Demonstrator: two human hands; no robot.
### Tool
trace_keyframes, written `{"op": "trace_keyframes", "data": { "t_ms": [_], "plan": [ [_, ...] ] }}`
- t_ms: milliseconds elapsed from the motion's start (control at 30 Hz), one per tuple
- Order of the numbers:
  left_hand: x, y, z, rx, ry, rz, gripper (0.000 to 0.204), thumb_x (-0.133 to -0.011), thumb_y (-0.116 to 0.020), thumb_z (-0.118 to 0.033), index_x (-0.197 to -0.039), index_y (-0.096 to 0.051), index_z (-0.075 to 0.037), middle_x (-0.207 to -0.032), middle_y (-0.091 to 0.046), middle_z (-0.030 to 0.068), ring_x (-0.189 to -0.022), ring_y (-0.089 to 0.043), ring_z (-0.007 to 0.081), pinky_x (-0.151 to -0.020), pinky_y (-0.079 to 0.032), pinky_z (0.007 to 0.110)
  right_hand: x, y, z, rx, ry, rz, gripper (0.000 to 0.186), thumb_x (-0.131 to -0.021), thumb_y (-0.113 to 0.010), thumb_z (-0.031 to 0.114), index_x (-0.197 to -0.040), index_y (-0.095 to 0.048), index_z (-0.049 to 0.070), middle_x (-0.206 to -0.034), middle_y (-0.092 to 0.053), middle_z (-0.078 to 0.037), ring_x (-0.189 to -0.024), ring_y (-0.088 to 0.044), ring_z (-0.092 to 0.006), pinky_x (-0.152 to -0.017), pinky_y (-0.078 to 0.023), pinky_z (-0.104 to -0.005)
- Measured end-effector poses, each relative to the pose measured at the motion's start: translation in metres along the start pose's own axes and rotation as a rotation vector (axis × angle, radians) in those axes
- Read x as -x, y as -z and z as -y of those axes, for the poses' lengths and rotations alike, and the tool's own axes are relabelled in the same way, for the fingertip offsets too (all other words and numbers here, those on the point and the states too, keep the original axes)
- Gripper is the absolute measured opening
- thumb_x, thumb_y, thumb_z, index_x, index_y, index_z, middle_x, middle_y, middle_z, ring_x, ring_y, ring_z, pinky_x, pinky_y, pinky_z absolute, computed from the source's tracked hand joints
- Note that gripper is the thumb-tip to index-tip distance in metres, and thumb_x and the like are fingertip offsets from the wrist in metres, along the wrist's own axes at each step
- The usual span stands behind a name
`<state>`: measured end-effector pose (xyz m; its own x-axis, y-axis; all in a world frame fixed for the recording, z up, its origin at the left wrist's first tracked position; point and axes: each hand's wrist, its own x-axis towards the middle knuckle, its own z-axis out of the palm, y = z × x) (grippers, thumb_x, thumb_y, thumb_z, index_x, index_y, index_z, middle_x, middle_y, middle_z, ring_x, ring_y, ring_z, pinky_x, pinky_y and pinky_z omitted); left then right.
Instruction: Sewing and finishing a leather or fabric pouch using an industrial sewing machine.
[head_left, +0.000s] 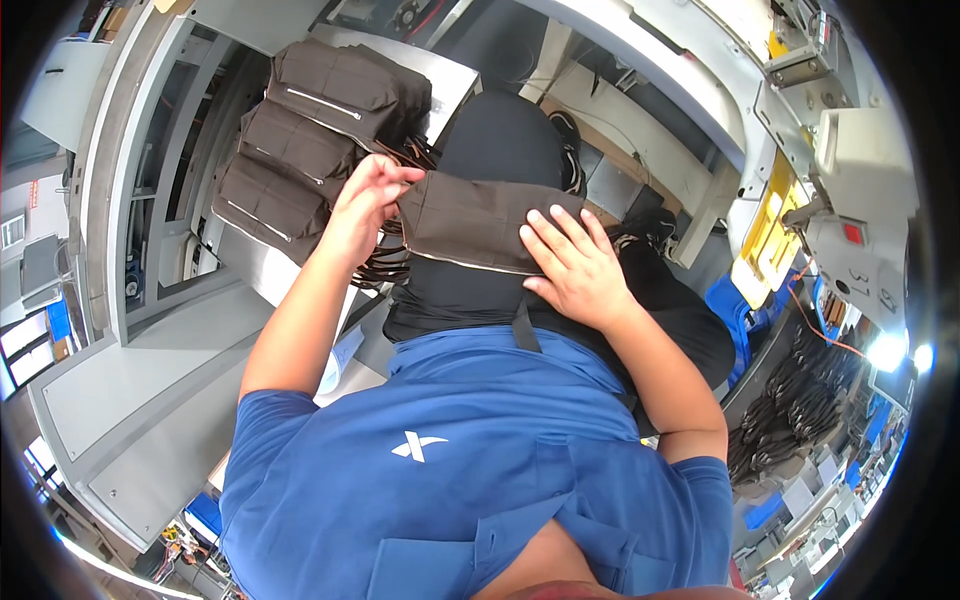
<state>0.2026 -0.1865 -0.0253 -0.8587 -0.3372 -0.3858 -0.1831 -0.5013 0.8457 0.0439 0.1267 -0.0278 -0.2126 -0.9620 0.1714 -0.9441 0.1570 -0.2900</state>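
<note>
A dark brown fabric pouch (pixel 470 215) lies across my lap, with a pale zip-like line along its near edge. At its left end, my left hand (pixel 368 205) is closed, fingertips pinching the upper left corner. My right hand (pixel 575 265) rests flat over the right end, fingers spread and thumb by the near edge. To the left, several similar brown zip pouches (pixel 330 90) are piled in overlapping rows, their pale zips facing up. Dark straps or cords (pixel 385 262) hang from the pile beside my left wrist.
The pile sits on a pale metal surface (pixel 455 85). Grey machine housing (pixel 150 370) stands on my left. To the right are a machine arm with a yellow plate (pixel 770 235), a blue bin (pixel 735 310) and a heap of dark straps (pixel 790 410).
</note>
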Motion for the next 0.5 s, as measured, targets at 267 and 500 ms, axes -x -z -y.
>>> {"op": "trace_keyframes", "data": {
  "t_ms": [267, 500],
  "plan": [
    [-0.022, -0.054, -0.01, -0.614, 0.072, -0.115, 0.029, -0.092, -0.074, -0.024, -0.096, -0.073, 0.005, -0.081, -0.072, 0.0051, -0.072, -0.063, 0.0093, -0.068, -0.052, 0.027, -0.027, 0.001, -0.059, -1.0, -0.681, -0.153, 0.049, -0.095, -0.067, 0.038, -0.132, -0.063, 0.005, -0.129, -0.063, -0.012, -0.121, -0.058, -0.0228, -0.103, -0.044, -0.0349],
    [-0.019, -0.056, -0.003, -0.598, -0.144, -0.232, 0.023, -0.098, -0.066, -0.017, -0.096, -0.072, 0.005, -0.078, -0.07, 0.0039, -0.071, -0.06, 0.0079, -0.068, -0.05, 0.027, -0.018, -0.015, -0.065, -1.37, -0.742, -0.131, 0.021, -0.099, -0.068, 0.023, -0.09, -0.064, 0.005, -0.076, -0.059, 0.006, -0.068, -0.049, -0.0026, -0.064, -0.04, -0.0207]
  ]
}}
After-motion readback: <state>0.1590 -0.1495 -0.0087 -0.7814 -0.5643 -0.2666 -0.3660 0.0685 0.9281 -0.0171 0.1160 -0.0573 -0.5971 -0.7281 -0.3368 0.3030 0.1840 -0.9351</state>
